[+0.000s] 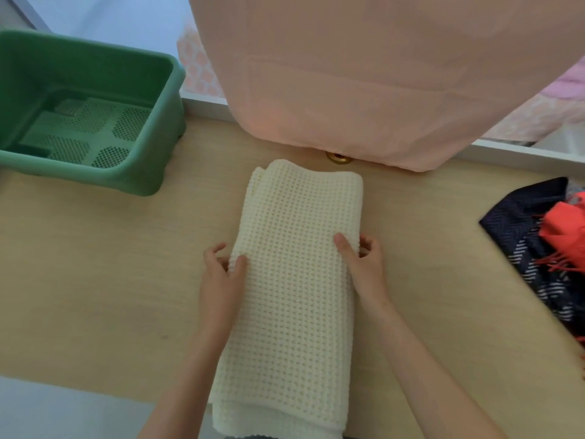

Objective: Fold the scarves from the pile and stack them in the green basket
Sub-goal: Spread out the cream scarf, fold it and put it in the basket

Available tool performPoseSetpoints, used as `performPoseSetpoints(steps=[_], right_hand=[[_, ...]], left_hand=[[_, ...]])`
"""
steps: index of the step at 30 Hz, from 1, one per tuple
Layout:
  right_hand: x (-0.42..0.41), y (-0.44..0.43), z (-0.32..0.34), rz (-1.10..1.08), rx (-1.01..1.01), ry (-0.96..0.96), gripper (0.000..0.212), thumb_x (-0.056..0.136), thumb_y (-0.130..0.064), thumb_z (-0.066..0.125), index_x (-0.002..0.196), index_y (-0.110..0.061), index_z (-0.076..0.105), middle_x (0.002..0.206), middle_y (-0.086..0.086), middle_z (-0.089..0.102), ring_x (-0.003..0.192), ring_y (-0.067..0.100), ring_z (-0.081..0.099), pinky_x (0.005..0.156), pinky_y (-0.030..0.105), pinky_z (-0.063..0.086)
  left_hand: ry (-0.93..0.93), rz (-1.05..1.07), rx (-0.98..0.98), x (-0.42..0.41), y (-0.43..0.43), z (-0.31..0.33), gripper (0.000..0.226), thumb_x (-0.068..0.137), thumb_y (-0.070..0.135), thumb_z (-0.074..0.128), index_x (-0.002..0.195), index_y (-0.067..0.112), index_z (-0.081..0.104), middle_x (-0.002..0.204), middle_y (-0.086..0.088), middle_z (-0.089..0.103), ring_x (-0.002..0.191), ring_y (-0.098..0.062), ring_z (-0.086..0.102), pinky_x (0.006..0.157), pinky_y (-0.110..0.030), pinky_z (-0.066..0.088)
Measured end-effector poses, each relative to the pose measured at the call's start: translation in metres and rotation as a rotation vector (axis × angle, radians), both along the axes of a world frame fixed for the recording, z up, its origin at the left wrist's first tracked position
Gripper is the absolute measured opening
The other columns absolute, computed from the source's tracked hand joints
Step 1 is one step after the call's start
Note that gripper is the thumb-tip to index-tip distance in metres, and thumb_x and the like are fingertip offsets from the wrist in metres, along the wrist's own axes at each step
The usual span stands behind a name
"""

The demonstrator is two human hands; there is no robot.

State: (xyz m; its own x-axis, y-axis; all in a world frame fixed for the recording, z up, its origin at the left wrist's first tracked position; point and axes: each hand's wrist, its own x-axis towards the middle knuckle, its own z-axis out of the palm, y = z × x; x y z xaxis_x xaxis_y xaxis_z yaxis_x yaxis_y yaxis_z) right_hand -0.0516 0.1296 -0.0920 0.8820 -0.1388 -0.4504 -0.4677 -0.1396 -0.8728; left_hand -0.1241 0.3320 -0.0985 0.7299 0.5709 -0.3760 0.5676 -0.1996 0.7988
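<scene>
A cream waffle-knit scarf (pixel 291 280) lies folded into a long strip down the middle of the wooden table (pixel 95 280), its near end hanging over the front edge. My left hand (pixel 221 277) pinches its left edge, thumb on top and fingers curled beside it. My right hand (pixel 364 267) pinches the right edge the same way. The green basket (pixel 148 172) stands at the far left with nothing inside it. The pile of scarves (pixel 544 248), dark blue patterned and orange-red with fringe, lies at the right edge.
A large peach cloth (pixel 364 74) hangs down over the back of the table, just beyond the scarf's far end. A small brass fitting (pixel 337 158) shows under its hem. A white ledge (pixel 522 150) runs behind the table.
</scene>
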Motion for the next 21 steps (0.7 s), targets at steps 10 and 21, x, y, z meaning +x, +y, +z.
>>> performPoseSetpoints(steps=[10,21], right_hand=[[0.045,0.008,0.005,-0.019,0.150,0.120,0.076,0.076,-0.035,0.077,0.138,-0.018,0.035,0.124,-0.002,0.056,0.092,0.003,0.059,0.063,0.016,0.049],[0.034,0.010,-0.011,0.020,-0.201,-0.022,0.071,0.081,-0.051,0.066,0.134,-0.015,0.036,0.125,-0.004,0.038,0.109,0.013,0.050,0.090,0.030,0.044]], left_hand=[[-0.011,-0.078,0.119,0.093,0.000,-0.004,0.041,0.092,0.041,0.055,0.116,0.008,0.054,0.110,-0.004,0.060,0.102,-0.022,0.057,0.082,-0.033,0.045],[0.030,-0.093,0.146,0.080,0.015,-0.016,0.072,0.088,0.065,0.039,0.132,0.009,0.044,0.126,-0.006,0.055,0.115,-0.024,0.053,0.097,-0.048,0.044]])
